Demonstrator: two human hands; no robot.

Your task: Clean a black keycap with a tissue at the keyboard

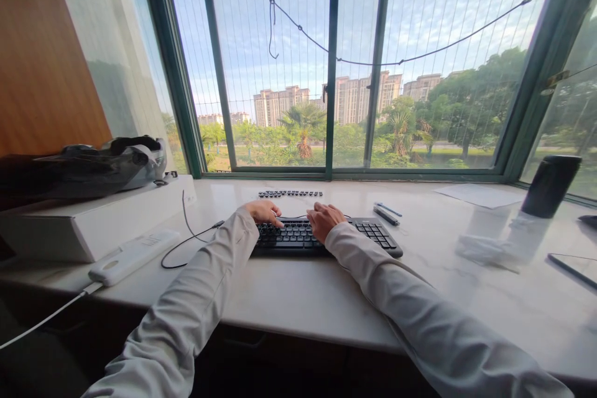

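A black keyboard (pixel 298 237) lies on the white marble-like countertop, its number pad to the right. My left hand (pixel 262 211) rests over its upper left part, thumb stretched across the keys and apart from the fingers. Over the upper middle, my right hand (pixel 325 221) has its fingers bent and drawn together at the keys. Anything between those fingertips is too small or hidden to make out. Beyond the keyboard, several small black keycaps (pixel 290 193) are laid out in rows near the window. Both hands cover some of the keys.
Right of the keyboard lie a blue pen (pixel 389 208) and a dark slim tool (pixel 386 216). Farther right are paper (pixel 482 194), a clear plastic bag (pixel 487 250) and a black upright object (pixel 551 186). A white power strip (pixel 135 256) and box (pixel 60 230) sit left.
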